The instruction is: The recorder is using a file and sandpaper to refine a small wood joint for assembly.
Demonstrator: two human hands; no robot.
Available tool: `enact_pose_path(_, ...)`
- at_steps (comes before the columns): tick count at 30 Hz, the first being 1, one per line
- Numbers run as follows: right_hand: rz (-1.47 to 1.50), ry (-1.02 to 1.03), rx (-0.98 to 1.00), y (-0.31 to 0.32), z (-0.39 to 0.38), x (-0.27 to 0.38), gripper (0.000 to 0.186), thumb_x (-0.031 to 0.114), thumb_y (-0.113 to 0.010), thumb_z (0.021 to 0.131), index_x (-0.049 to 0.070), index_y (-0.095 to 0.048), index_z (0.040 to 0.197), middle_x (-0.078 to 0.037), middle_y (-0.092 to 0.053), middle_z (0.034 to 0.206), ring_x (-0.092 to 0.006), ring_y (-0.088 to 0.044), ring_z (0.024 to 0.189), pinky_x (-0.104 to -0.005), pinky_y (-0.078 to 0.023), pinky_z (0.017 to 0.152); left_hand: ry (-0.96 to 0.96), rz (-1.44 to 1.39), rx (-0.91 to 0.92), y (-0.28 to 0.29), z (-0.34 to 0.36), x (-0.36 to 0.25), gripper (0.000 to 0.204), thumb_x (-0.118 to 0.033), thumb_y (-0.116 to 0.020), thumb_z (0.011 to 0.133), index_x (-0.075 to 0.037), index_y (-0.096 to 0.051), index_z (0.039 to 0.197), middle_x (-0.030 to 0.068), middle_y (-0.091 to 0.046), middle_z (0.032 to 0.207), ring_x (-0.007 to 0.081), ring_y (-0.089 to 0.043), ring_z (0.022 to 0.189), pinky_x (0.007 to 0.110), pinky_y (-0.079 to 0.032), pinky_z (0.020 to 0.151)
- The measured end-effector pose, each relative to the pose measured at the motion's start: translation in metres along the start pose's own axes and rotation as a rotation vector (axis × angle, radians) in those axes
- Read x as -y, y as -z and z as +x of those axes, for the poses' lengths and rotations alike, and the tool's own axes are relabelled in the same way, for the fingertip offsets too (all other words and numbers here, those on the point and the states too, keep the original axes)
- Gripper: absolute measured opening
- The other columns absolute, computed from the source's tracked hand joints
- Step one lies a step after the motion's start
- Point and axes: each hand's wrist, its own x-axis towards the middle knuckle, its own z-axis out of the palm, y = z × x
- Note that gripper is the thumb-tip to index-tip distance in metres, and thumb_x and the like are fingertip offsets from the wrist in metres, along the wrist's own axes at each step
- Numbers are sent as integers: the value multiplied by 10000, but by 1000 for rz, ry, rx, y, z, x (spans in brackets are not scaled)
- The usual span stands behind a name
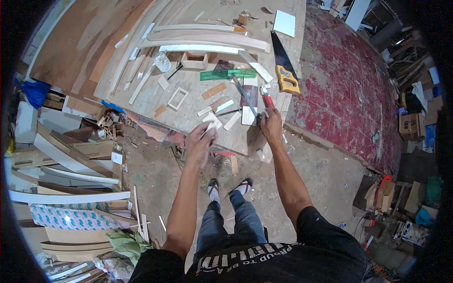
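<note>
My left hand (200,141), partly blurred, is raised at the near edge of the workbench with its fingers closed around a small pale block (213,121). My right hand (270,125) is closed on a red-handled cutter (267,100), its metal end pointing away from me. Just left of that hand, a thin steel ruler (246,96) lies slanted across a dark and white strip (248,116). A green ruler (222,75) lies farther back. Several small wood strips, among them a pale one (231,121), are scattered between the hands.
A handsaw (285,75) with a yellow handle rests at the bench's right side. Farther left are a small open wooden box (195,61), a rectangular frame (178,99) and a clear plastic cup (162,62). Curved boards (75,155) are stacked at left; the workbench (155,118) ends before my feet.
</note>
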Motion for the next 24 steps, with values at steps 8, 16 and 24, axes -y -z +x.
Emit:
enact_pose_path(8,-93,158,-3,-21,2,15,138,80,-676,767,16,-649,887,-201,-609,861,-408,-615,815,-505,-504,762,104,269,-439,72,-106,30,141,-92,-657,933,-20,-667,1053,3,-637,810,74,-547,675,221,-418,605)
enact_pose_path(16,-229,98,-135,0,29,13,203,86,-635,807,19,-645,997,-204,-624,964,-391,-618,854,-504,-488,790,266,350,-482,122,-147,38,131,-127,-681,922,-48,-655,1024,23,-676,873,103,-618,765,261,-464,656)
enact_pose_path(24,-231,60,95,-46,30,73,161,145,-656,823,58,-666,958,-165,-638,1001,-407,-640,835,-513,-512,750,215,505,-436,163,-93,-15,77,-65,-610,957,-27,-631,1020,58,-694,874,113,-654,747,239,-474,626)
